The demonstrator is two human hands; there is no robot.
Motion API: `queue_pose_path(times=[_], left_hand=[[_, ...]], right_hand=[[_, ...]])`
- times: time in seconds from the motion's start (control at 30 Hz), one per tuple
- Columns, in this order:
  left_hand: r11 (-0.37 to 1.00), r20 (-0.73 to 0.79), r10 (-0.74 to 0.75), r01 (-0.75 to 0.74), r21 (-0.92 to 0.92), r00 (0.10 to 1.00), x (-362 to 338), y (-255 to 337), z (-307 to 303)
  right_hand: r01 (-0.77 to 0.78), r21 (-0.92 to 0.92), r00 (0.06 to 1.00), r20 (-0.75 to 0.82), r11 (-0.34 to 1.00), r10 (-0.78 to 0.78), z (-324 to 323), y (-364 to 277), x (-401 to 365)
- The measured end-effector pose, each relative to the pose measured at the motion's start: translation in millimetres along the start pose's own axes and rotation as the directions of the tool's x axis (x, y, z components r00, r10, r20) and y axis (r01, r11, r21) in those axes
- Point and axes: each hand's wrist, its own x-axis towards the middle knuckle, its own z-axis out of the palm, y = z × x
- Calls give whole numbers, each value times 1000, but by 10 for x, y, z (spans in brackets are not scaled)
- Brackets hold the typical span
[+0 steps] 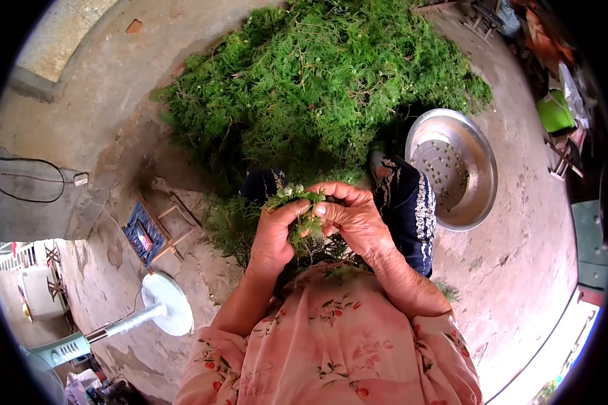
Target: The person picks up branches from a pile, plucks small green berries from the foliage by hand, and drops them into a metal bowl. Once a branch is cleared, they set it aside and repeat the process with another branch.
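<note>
Above my lap, my left hand (274,236) is closed around a green evergreen sprig (297,233), its thumb pressed on the leaves. Small pale green seed cones (289,190) show at the sprig's upper end. My right hand (359,217) pinches the same sprig from the other side, thumb and forefinger close together; whether a cone is between them I cannot make out. In front of my knees lies a large heap of green evergreen branches (311,88). A metal basin (483,158) right of my right knee holds several small greenish cones (442,165) on its bottom.
To the left stand a small folding stool (145,233) and a pedestal fan (167,304) with a round white base. A black cable (30,179) hangs at the left wall. Toward the far right are a lime-green container (555,111) and a small stool (564,158). The floor is worn concrete.
</note>
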Motion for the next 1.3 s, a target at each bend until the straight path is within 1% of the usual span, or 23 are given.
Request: queue_pose_path(times=[0.07,0.13,0.23,0.33,0.4,0.47,0.53,0.57,0.67,0.73,0.8,0.83,0.9,0.93,0.97,1.0,1.03,1.07,1.13,1.17,1.23,1.27,1.3], left_hand=[[999,1,-13,13,40,1000,17,-19,-96],[980,175,-123,147,-132,977,17,-17,-153],[995,127,-93,98,-33,987,-4,-10,-14],[988,181,-127,140,-62,975,8,-18,-30],[978,192,-143,168,-122,971,68,-103,-139],[963,202,-164,201,-178,965,83,-109,-106],[998,89,-70,70,7,994,35,-72,-7],[996,119,11,-21,89,993,19,-55,46],[985,117,75,-91,144,990,-20,-28,154],[974,180,73,-109,200,981,-7,-52,97],[976,112,93,-112,185,989,-47,-81,172],[985,122,72,-89,144,990,-22,-109,123],[985,102,96,-109,134,990,42,-213,8],[984,85,115,-125,127,990,51,-238,-24],[984,80,117,-126,129,990,30,-219,9],[974,87,140,-153,168,986,-8,-182,74],[962,94,162,-178,207,982,-30,-165,110],[962,93,162,-178,208,982,-28,-178,103],[858,128,316,-341,384,940,-7,-219,68],[858,128,317,-341,384,940,-5,-230,40],[718,180,368,-402,568,912,-5,-236,-11],[720,181,365,-400,567,913,-15,-235,13],[627,210,432,-460,629,877,-33,-228,52]], right_hand=[[7,-3,1000,-12,1000,-7,-7,23,-7],[-80,244,997,25,967,76,-39,49,-12],[-129,293,990,100,948,104,-152,-14,-21],[-161,296,987,67,942,148,-125,-118,-81],[-170,349,984,105,921,142,-204,-146,-101],[-49,370,992,128,928,1,-283,-204,-91],[98,242,995,-30,965,-94,-294,-335,-145],[142,278,989,-74,950,-126,-355,-415,-162],[289,344,942,-269,894,-201,-739,-639,-202],[390,285,831,-519,876,-201,-1167,-695,-235],[447,317,766,-618,836,-175,-1925,-553,-248],[445,317,767,-617,837,-175,-2105,-510,-271],[580,245,515,-849,777,-117,-2383,-405,-329],[576,248,519,-847,779,-114,-2583,-305,-388],[202,-309,402,-839,929,-367,-2825,-179,-471],[-34,-548,412,-770,836,-487,-3164,-65,-547],[-266,-720,414,-686,641,-599,-3502,49,-623],[-102,-681,388,-698,725,-602,-3941,146,-703],[70,-622,362,-712,779,-601,-4104,177,-818],[-161,-741,329,-663,652,-673,-4017,102,-897],[-385,-791,316,-597,475,-737,-3825,-61,-934],[3,-637,409,-703,771,-582,-3710,-146,-874],[345,-278,553,-712,897,-433,-3552,-240,-800]])
